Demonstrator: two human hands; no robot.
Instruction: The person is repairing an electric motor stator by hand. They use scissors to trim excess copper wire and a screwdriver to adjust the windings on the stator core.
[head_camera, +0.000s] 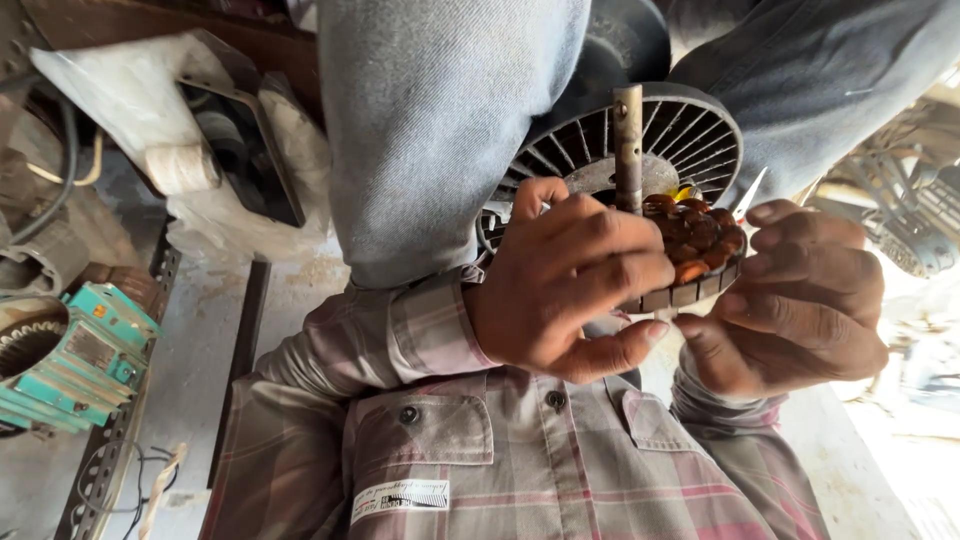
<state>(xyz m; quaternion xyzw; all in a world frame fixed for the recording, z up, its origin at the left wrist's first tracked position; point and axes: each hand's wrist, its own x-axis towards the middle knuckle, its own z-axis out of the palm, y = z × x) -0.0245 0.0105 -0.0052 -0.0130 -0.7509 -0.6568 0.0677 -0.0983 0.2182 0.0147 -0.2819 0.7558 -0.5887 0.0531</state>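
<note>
The left hand (570, 285) and the right hand (800, 300) are together at centre frame, both clamped on a round motor winding core (695, 255). It sits between the person's knees, just in front of the shirt (520, 460). The left fingers wrap over the core's top and near edge; the right fingers cup its side at 3 o'clock, thumb beneath.

A metal shaft (628, 145) rises upright from the core towards 12 o'clock. Reddish-brown copper coils (700, 235) show on the core's upper face between the two hands. Directly behind, at 12 o'clock, stands a dark slotted round housing (690, 135), partly screened by the shaft and the hands.

Surroundings: the person's jeans (440, 120) fill the top of the frame and block the view beyond. At 9 o'clock lies a stack of teal plates (85, 355) on a grey floor (190, 370). At 10 o'clock a white plastic sheet (130, 90) covers dark metal parts. A perforated metal strip (110, 450) runs towards 7 o'clock.

Obstructions and limits: the left hand hides most of the core's near side. A thin white sliver (748, 195) projects by the right fingertips; I cannot tell what it is. The area at 3 o'clock is overexposed, and the objects there cannot be made out.
</note>
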